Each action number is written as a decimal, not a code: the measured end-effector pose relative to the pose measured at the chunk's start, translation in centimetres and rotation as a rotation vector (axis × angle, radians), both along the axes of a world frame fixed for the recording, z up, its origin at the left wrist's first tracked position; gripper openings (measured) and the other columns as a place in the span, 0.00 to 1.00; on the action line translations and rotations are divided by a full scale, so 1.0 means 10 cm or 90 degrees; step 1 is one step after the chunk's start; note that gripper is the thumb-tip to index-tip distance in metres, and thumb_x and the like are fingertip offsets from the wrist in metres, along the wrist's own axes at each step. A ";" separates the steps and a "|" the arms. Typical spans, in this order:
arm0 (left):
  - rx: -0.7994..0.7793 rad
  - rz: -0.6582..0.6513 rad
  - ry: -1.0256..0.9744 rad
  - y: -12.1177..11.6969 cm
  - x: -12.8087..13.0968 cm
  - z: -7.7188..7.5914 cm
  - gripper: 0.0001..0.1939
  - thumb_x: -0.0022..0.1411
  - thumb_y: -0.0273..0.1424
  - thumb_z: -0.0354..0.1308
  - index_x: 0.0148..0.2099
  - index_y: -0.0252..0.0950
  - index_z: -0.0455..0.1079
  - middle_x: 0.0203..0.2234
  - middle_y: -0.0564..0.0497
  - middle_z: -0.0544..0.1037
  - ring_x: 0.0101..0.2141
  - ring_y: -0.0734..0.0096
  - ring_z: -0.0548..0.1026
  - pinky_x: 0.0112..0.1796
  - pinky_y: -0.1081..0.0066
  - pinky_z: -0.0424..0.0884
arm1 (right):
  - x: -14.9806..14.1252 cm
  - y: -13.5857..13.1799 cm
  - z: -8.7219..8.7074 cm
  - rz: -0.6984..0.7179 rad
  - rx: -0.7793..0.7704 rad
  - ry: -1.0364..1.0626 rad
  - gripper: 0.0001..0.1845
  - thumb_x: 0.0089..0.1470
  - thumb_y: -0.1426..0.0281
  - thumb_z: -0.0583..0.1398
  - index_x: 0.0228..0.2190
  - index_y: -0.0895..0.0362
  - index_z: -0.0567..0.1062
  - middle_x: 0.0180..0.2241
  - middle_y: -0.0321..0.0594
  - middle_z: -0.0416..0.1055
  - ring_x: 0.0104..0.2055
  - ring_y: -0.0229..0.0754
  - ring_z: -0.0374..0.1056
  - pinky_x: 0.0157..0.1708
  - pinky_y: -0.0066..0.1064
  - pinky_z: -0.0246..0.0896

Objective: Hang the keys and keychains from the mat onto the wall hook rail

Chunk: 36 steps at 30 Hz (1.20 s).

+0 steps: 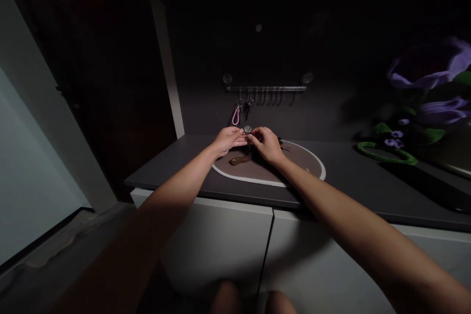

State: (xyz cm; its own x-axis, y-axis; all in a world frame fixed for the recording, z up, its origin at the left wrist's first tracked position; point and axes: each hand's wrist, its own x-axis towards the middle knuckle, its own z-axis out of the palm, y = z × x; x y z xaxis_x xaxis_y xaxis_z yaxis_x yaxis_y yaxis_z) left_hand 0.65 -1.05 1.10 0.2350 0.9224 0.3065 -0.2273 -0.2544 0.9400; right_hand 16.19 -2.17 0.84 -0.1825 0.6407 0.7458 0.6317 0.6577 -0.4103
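Note:
My left hand (pixel 228 141) is closed at the fingertips on a small round silvery piece (pixel 248 129), too small to name surely. From the other side, my right hand (pixel 267 143) pinches at or just below the same piece, its thumb and forefinger pressed together. Both hands are held over an oval brown mat (pixel 268 172) with a white rim. Below them on the mat lies a curved brown object (pixel 240 160), partly in shadow. Some thin dark items (pixel 284 147) show beyond my right hand, mostly hidden by it.
On the dark wall, a clear rail (pixel 267 89) carries several hooks; a pink loop keychain (pixel 236 116) and keys (pixel 248 108) hang at its left. Purple flowers (pixel 443 110) and a green ring (pixel 386 154) stand right on the dark counter (pixel 349 181). White cabinet doors (pixel 228 240) are below.

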 end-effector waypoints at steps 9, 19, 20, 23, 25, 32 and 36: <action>-0.005 -0.030 -0.042 -0.02 -0.01 0.02 0.07 0.60 0.28 0.52 0.35 0.27 0.64 0.25 0.46 0.75 0.30 0.73 0.75 0.45 0.60 0.69 | 0.02 0.00 0.02 -0.007 0.053 0.029 0.08 0.51 0.69 0.55 0.30 0.58 0.73 0.31 0.42 0.68 0.34 0.39 0.62 0.37 0.30 0.56; -0.027 0.009 0.014 -0.02 0.00 0.02 0.10 0.62 0.31 0.48 0.34 0.28 0.65 0.25 0.45 0.75 0.27 0.73 0.75 0.38 0.65 0.71 | 0.08 0.02 0.05 0.005 0.079 0.090 0.09 0.51 0.68 0.54 0.28 0.58 0.71 0.31 0.43 0.68 0.35 0.40 0.63 0.36 0.31 0.58; -0.026 0.011 0.025 -0.01 0.00 0.01 0.11 0.62 0.32 0.48 0.34 0.28 0.65 0.25 0.46 0.75 0.27 0.73 0.75 0.37 0.67 0.71 | 0.08 0.02 0.05 0.008 0.073 0.094 0.09 0.51 0.67 0.53 0.28 0.58 0.71 0.32 0.43 0.68 0.35 0.40 0.63 0.36 0.32 0.58; -0.007 0.009 0.063 0.04 -0.01 -0.04 0.11 0.61 0.34 0.49 0.34 0.29 0.65 0.26 0.47 0.75 0.27 0.75 0.74 0.33 0.71 0.70 | 0.08 0.04 0.03 0.029 0.045 0.118 0.10 0.52 0.65 0.53 0.29 0.58 0.70 0.32 0.42 0.69 0.35 0.40 0.63 0.37 0.32 0.58; 0.013 0.000 0.095 0.07 -0.01 -0.07 0.12 0.60 0.35 0.51 0.33 0.29 0.65 0.27 0.48 0.74 0.28 0.76 0.73 0.33 0.73 0.68 | 0.08 0.05 0.02 0.048 0.019 0.138 0.11 0.52 0.64 0.52 0.30 0.58 0.70 0.31 0.41 0.69 0.33 0.39 0.64 0.36 0.31 0.58; 0.130 0.002 0.233 0.10 0.03 -0.15 0.15 0.55 0.40 0.54 0.34 0.31 0.67 0.29 0.49 0.74 0.31 0.75 0.71 0.32 0.74 0.65 | 0.10 0.07 0.03 0.082 -0.040 0.189 0.14 0.49 0.61 0.54 0.31 0.59 0.71 0.27 0.39 0.70 0.29 0.38 0.64 0.32 0.29 0.59; 0.194 0.035 0.290 0.07 0.04 -0.15 0.13 0.55 0.38 0.52 0.35 0.31 0.67 0.27 0.51 0.72 0.28 0.75 0.69 0.30 0.74 0.64 | 0.12 0.09 0.06 0.117 -0.082 0.240 0.16 0.46 0.60 0.57 0.31 0.59 0.74 0.28 0.40 0.72 0.29 0.38 0.66 0.32 0.29 0.60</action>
State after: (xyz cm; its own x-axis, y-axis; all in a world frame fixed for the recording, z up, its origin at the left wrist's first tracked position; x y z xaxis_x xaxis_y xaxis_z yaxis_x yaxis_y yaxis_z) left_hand 1.06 -0.35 -0.45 0.3606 0.8227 0.4395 0.2073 -0.5301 0.8222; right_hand 17.39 -1.30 1.42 -0.0321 0.7152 0.6982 0.2993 0.6733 -0.6760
